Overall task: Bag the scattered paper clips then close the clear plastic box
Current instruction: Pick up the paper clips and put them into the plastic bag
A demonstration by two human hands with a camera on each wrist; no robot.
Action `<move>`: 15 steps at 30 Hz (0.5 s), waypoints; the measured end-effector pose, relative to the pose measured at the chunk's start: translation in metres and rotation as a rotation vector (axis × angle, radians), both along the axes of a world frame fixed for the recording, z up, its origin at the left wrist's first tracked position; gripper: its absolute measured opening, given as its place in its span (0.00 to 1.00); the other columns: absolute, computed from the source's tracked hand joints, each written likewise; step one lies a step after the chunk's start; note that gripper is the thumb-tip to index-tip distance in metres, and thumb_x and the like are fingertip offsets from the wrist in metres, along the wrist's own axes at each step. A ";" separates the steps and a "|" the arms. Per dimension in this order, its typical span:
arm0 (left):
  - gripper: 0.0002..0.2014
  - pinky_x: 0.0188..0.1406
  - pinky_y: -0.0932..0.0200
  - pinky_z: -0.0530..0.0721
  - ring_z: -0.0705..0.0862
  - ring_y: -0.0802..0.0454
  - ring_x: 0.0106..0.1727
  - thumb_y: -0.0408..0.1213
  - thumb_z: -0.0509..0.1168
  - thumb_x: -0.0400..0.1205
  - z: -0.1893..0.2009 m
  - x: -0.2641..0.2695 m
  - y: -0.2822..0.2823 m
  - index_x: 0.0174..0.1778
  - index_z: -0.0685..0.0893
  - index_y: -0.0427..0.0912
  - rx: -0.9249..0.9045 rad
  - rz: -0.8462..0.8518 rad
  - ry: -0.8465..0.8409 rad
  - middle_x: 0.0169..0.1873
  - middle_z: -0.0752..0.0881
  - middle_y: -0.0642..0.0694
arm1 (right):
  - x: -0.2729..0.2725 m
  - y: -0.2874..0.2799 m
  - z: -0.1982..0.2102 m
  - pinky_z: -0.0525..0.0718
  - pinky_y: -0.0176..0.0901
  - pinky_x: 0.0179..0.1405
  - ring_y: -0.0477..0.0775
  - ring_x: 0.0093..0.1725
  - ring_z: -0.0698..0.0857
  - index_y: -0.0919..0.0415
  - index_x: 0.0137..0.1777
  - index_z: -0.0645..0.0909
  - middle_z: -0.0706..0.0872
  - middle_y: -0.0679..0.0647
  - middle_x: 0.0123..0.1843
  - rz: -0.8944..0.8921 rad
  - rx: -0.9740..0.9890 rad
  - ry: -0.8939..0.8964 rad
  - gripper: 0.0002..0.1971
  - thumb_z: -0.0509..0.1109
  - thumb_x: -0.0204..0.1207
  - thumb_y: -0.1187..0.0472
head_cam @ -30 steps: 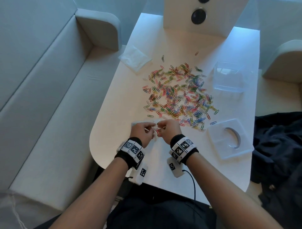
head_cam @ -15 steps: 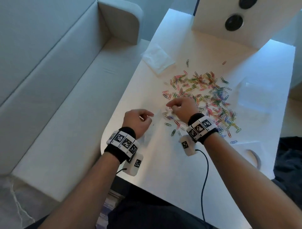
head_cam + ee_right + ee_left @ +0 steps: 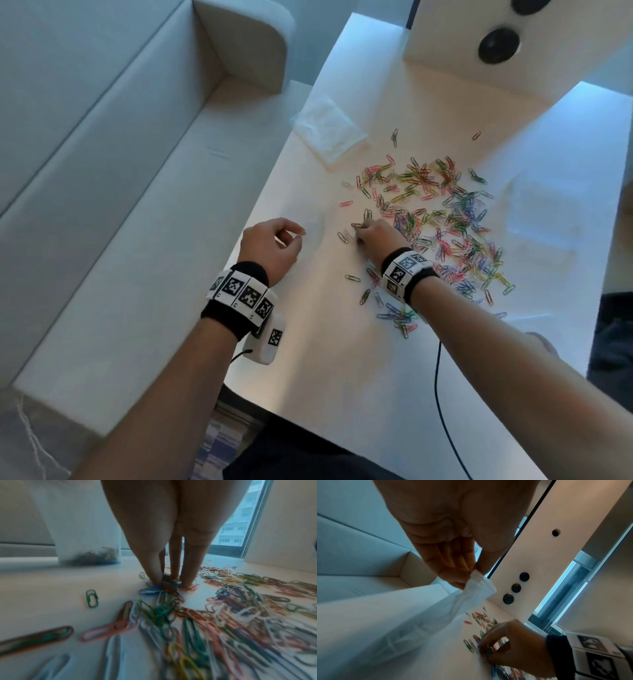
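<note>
Colourful paper clips (image 3: 442,219) lie scattered over the white table (image 3: 342,359). My right hand (image 3: 359,234) is down on the pile's left edge, its fingertips (image 3: 173,577) pinching a small bunch of clips (image 3: 169,586). To the left, my left hand (image 3: 298,236) pinches the top edge of a clear plastic bag (image 3: 476,586). The bag (image 3: 82,527) hangs to the table with a few clips (image 3: 92,557) at its bottom. The clear plastic box (image 3: 541,219) stands open, right of the pile. My right forearm mostly hides its lid.
A folded clear bag (image 3: 329,128) lies at the table's far left. A white upright panel (image 3: 445,51) with dark round holes stands at the back. A pale sofa (image 3: 137,171) runs along the left edge. A dark cable (image 3: 442,394) trails under my right arm.
My right hand left the bag mouth beside my left hand, reached right into the pile and closed its fingertips on clips. My left hand kept hold of the bag.
</note>
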State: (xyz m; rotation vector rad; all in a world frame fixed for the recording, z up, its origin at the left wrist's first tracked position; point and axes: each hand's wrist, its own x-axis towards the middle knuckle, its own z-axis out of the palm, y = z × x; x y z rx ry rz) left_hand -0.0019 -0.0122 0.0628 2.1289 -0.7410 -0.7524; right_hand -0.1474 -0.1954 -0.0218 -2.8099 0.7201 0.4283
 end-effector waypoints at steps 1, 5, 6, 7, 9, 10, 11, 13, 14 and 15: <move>0.05 0.37 0.59 0.88 0.89 0.51 0.29 0.36 0.69 0.76 -0.003 -0.005 -0.002 0.42 0.89 0.51 0.006 -0.006 0.024 0.31 0.89 0.46 | -0.004 -0.002 -0.001 0.86 0.50 0.54 0.61 0.54 0.83 0.66 0.55 0.86 0.83 0.60 0.55 -0.025 0.024 -0.013 0.13 0.62 0.79 0.74; 0.05 0.33 0.56 0.89 0.89 0.51 0.28 0.36 0.70 0.77 -0.022 -0.028 -0.006 0.44 0.89 0.51 0.038 -0.045 0.109 0.32 0.88 0.46 | -0.022 -0.011 0.002 0.86 0.46 0.57 0.56 0.49 0.88 0.61 0.53 0.90 0.90 0.57 0.51 -0.309 0.198 -0.230 0.11 0.73 0.74 0.71; 0.05 0.33 0.56 0.89 0.89 0.51 0.28 0.35 0.71 0.77 -0.026 -0.034 -0.007 0.45 0.88 0.50 0.043 -0.046 0.124 0.33 0.88 0.46 | -0.028 -0.013 0.004 0.87 0.42 0.55 0.52 0.46 0.88 0.60 0.51 0.91 0.91 0.54 0.49 -0.444 0.263 -0.344 0.09 0.75 0.73 0.68; 0.05 0.33 0.56 0.89 0.89 0.52 0.27 0.35 0.71 0.77 -0.029 -0.040 -0.007 0.46 0.88 0.48 0.044 -0.042 0.141 0.34 0.89 0.46 | -0.035 -0.013 0.009 0.88 0.38 0.51 0.47 0.42 0.88 0.58 0.50 0.92 0.91 0.51 0.46 -0.601 0.346 -0.445 0.08 0.77 0.72 0.65; 0.04 0.33 0.56 0.91 0.90 0.50 0.28 0.33 0.71 0.78 -0.033 -0.051 -0.008 0.47 0.87 0.45 0.038 -0.021 0.185 0.37 0.89 0.44 | -0.047 -0.010 0.017 0.89 0.39 0.49 0.45 0.41 0.89 0.56 0.49 0.92 0.92 0.48 0.45 -0.894 0.599 -0.617 0.08 0.79 0.71 0.63; 0.04 0.34 0.55 0.91 0.90 0.48 0.28 0.32 0.71 0.78 -0.034 -0.056 -0.009 0.47 0.87 0.44 0.036 -0.010 0.208 0.38 0.88 0.43 | -0.052 -0.006 0.023 0.90 0.43 0.51 0.50 0.44 0.91 0.57 0.50 0.91 0.93 0.51 0.45 -1.027 0.793 -0.715 0.09 0.79 0.71 0.64; 0.04 0.35 0.53 0.92 0.91 0.47 0.29 0.31 0.71 0.78 -0.034 -0.060 -0.010 0.47 0.86 0.43 0.034 -0.001 0.231 0.37 0.88 0.42 | -0.056 0.000 0.029 0.90 0.46 0.52 0.54 0.47 0.92 0.61 0.51 0.90 0.93 0.55 0.46 -1.146 1.009 -0.812 0.09 0.78 0.71 0.67; 0.05 0.37 0.50 0.92 0.91 0.45 0.31 0.29 0.70 0.79 -0.035 -0.065 -0.013 0.48 0.86 0.41 0.036 0.022 0.284 0.37 0.89 0.42 | -0.061 0.016 0.042 0.90 0.44 0.51 0.56 0.47 0.91 0.68 0.53 0.86 0.92 0.60 0.47 -1.269 1.401 -0.948 0.09 0.73 0.73 0.74; 0.05 0.39 0.49 0.92 0.91 0.45 0.31 0.29 0.70 0.79 -0.036 -0.068 -0.015 0.49 0.86 0.41 0.042 0.033 0.314 0.38 0.89 0.41 | -0.062 0.026 0.048 0.90 0.41 0.49 0.55 0.46 0.91 0.69 0.54 0.85 0.92 0.61 0.46 -1.270 1.523 -0.967 0.09 0.70 0.75 0.75; 0.06 0.40 0.48 0.92 0.92 0.44 0.32 0.29 0.69 0.79 -0.037 -0.070 -0.017 0.50 0.86 0.40 0.046 0.040 0.338 0.40 0.89 0.40 | -0.062 0.037 0.052 0.90 0.40 0.48 0.53 0.46 0.92 0.70 0.54 0.84 0.92 0.60 0.46 -1.249 1.604 -0.967 0.09 0.68 0.77 0.76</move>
